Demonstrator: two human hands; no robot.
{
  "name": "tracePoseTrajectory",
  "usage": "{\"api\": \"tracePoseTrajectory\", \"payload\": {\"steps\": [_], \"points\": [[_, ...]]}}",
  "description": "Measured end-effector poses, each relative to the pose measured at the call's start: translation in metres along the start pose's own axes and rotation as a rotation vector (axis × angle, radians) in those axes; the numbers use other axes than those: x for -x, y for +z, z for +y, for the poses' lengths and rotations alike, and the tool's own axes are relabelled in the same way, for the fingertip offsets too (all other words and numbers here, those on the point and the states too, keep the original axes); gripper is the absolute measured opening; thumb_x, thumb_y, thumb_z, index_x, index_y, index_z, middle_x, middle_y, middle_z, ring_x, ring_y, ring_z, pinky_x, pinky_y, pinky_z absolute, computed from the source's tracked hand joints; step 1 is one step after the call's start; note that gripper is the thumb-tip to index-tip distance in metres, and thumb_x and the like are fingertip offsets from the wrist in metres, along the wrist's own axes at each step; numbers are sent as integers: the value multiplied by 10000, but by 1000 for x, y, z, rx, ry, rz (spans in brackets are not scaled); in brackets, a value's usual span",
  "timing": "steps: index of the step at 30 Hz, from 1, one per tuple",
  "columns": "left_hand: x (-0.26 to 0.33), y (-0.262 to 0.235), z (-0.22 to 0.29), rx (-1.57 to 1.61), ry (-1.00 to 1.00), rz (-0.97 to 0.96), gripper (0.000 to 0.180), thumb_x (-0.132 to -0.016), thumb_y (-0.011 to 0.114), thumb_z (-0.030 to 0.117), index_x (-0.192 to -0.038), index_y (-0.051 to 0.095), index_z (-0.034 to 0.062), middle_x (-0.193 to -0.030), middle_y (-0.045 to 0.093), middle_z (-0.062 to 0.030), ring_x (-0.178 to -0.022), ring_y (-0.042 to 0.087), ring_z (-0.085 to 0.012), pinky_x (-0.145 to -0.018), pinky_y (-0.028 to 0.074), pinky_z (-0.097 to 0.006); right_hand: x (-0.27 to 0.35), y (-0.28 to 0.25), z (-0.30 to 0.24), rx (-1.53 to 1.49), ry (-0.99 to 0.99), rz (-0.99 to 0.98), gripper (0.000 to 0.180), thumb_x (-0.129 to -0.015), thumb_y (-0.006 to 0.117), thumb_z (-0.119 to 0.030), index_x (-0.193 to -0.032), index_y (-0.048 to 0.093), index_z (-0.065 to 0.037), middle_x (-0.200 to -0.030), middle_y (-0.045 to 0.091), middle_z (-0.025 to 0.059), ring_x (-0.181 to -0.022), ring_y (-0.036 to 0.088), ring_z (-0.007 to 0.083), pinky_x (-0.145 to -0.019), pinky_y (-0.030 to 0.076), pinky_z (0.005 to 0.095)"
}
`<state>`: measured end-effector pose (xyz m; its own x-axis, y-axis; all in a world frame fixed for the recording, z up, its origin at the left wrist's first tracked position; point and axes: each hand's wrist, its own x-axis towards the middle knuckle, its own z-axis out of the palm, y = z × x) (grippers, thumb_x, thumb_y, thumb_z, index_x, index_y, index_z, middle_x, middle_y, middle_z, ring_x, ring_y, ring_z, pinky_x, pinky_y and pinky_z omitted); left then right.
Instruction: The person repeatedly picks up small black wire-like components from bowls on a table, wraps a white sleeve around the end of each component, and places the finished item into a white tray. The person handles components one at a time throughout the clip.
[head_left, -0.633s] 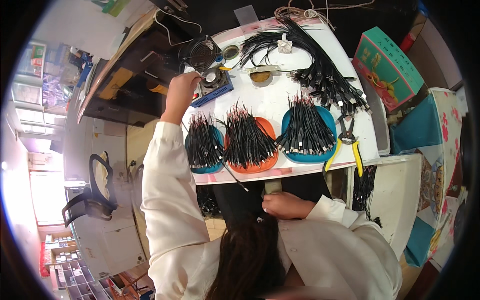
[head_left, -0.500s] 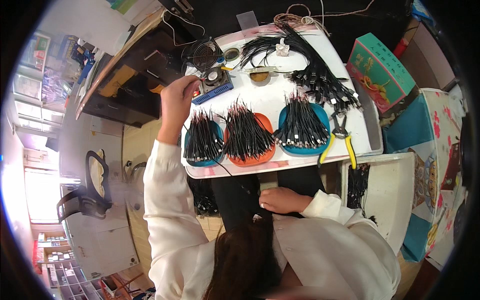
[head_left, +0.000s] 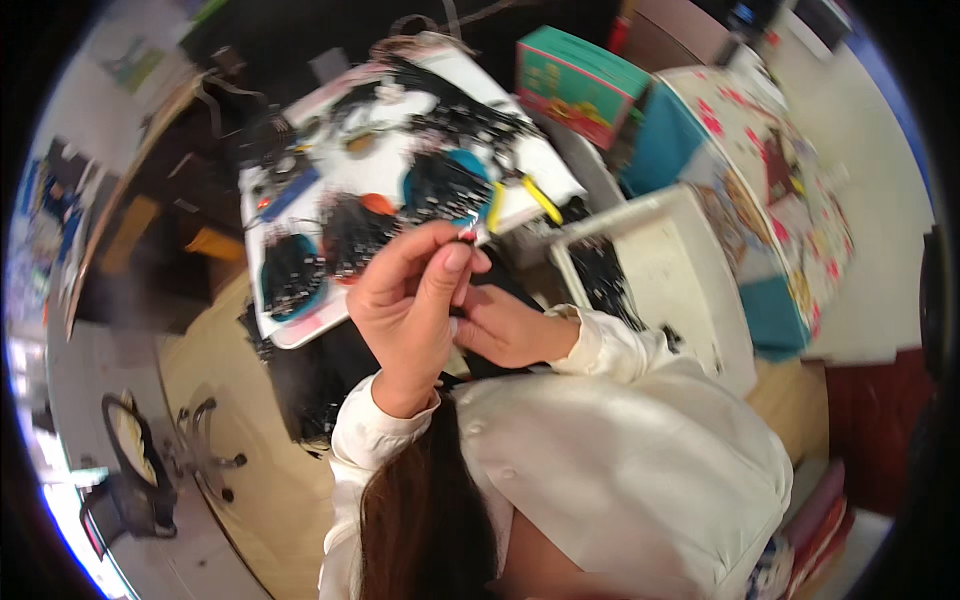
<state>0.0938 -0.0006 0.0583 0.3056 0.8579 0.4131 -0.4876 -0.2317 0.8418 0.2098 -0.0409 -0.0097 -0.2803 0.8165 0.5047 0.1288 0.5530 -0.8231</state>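
My left hand (head_left: 410,300) is raised in front of my chest, thumb and forefinger pinching a thin wire end (head_left: 468,232) with red and whitish bits at its tip. Just below and behind it is my right hand (head_left: 510,325), its fingers curled; what they hold, if anything, is hidden. Beyond my hands, bundles of black cables lie in a blue tray (head_left: 318,300), an orange tray (head_left: 379,203) and a second blue tray (head_left: 468,162). Wire strippers with yellow handles (head_left: 541,200) rest at the right of the white table (head_left: 545,165).
A blue device (head_left: 290,192) stands at the table's left, and a loose heap of black cables (head_left: 460,105) lies at the back. On the right are a green box (head_left: 580,85) and a white bin (head_left: 690,270) with black cables inside. An office chair (head_left: 140,470) stands at far left.
My left hand has come back from the blue device to in front of my chest, beside my right hand, which has risen slightly. The view has turned, shifting the table left.
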Motion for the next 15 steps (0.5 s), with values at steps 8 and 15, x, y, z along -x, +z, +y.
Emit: {"api": "tracePoseTrajectory", "payload": {"steps": [8, 15], "points": [[17, -8, -49, -115, -223, -261, 462, -983, 551, 159, -1389, 428, -22, -1358, 521, -182, -1295, 482, -261, -1026, 441, -388, 137, -144, -97, 76, 255, 833, 287, -1046, 389, -324, -1050, 500, -59, -671, 424, -23, -623, 353, 68, -600, 277, 209], [59, -79, -92, -295, -582, -85, 269, -948, 575, 66, -1201, 599, -22, -1156, 650, -97, -1018, 610, -147, -852, 482, -266, 234, -173, -6, 384, 1050, 538, 278, -1000, 438, -264, -900, 537, -24, -663, 531, 61, -612, 505, 166, -576, 406, 310]]}}
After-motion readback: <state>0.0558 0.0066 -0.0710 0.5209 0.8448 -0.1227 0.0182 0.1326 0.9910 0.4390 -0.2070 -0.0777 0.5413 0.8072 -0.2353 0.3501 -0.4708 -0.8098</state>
